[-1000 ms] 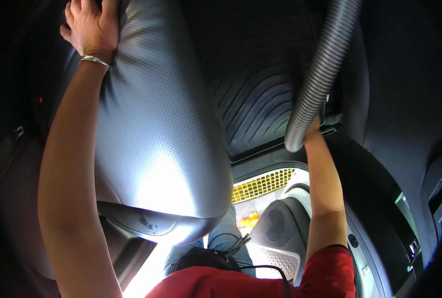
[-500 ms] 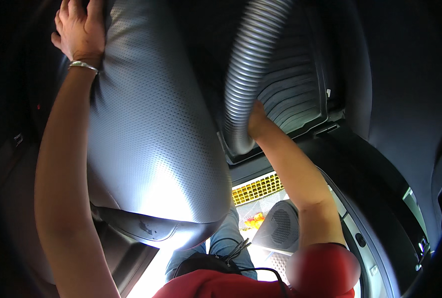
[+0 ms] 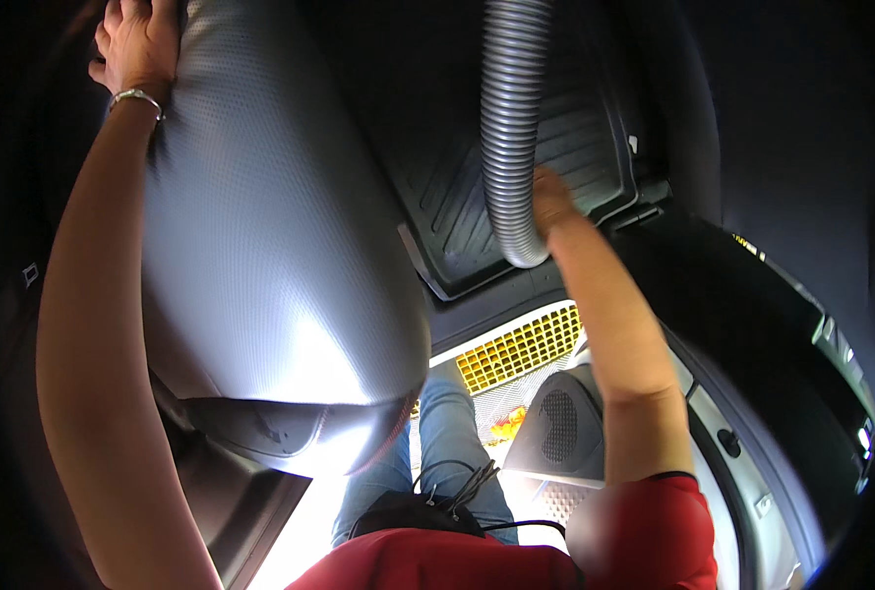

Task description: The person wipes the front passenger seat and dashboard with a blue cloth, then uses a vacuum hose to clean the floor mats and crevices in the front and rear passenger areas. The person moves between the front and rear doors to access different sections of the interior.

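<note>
A grey ribbed vacuum hose (image 3: pixel 512 128) comes down from the top of the view and bends near its lower end. My right hand (image 3: pixel 553 200) is closed at this lower part, over the black ribbed floor mat (image 3: pixel 457 211); the hose hides most of its fingers. On the left, a large grey perforated-leather car seat (image 3: pixel 270 226) fills much of the view. My left hand (image 3: pixel 140 47) lies against the seat's far left side, fingers stretched out, holding nothing. A bracelet circles that wrist.
The black door sill (image 3: pixel 501 295) runs below the mat. Outside are a yellow floor grate (image 3: pixel 521 346) and the open car door's speaker panel (image 3: pixel 557 428). Dark door trim (image 3: pixel 742 324) curves along the right. My legs (image 3: pixel 447 423) stand beside the seat.
My right hand and the hose's lower end have moved up and to the right, and the hose hangs straighter. More of the mat shows. The seat and left hand sit further left in view.
</note>
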The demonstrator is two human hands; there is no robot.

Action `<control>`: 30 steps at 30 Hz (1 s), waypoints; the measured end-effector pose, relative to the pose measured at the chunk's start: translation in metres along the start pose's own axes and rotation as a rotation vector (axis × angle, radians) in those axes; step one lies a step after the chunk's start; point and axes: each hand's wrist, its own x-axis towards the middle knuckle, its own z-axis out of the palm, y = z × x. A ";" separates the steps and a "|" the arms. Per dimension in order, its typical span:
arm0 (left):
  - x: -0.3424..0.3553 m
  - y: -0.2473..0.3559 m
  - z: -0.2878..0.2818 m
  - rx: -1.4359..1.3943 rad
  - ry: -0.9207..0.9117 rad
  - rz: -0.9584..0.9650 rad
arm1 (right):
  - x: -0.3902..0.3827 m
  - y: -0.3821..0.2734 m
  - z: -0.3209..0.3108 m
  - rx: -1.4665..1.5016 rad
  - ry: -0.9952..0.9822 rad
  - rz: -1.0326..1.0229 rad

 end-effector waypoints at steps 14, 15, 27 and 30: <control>-0.052 0.149 -0.165 -0.088 -0.495 -0.361 | -0.174 -0.004 0.043 -0.256 0.205 0.274; -0.053 0.147 -0.162 -0.083 -0.469 -0.357 | -0.168 -0.004 0.048 -0.285 0.050 0.233; -0.060 0.140 -0.145 -0.121 -0.272 -0.304 | -0.088 -0.004 -0.004 -0.504 0.076 0.381; -0.059 0.140 -0.146 -0.150 -0.281 -0.308 | -0.109 0.006 0.016 -0.441 -0.141 0.105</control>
